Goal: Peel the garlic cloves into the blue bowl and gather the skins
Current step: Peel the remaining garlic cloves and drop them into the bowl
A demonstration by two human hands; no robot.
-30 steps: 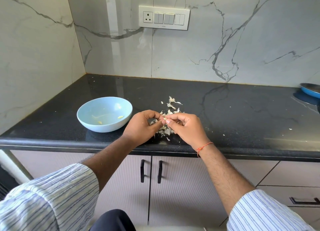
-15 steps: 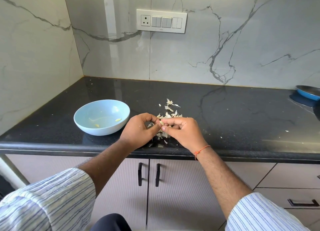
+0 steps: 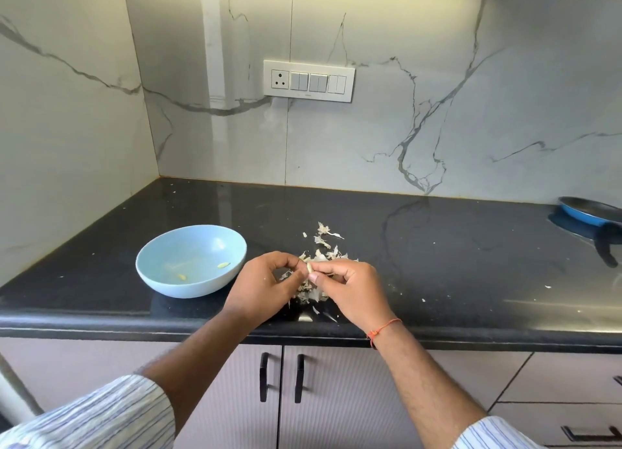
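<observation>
A light blue bowl sits on the black counter at the left, with two peeled cloves lying inside. To its right, my left hand and my right hand meet over a heap of papery garlic skins. Both hands pinch one small pale garlic clove between thumbs and fingertips, just above the heap. More skin scraps lie a little farther back. The hands hide part of the heap.
The black counter runs to marble walls at the back and left. A blue pan with a dark handle sits at the far right. A switch panel is on the back wall. Cabinet doors with black handles are below.
My head has tilted up, so the counter and hands sit lower in view. Both hands stay together over the skins, working the same clove with small finger movements.
</observation>
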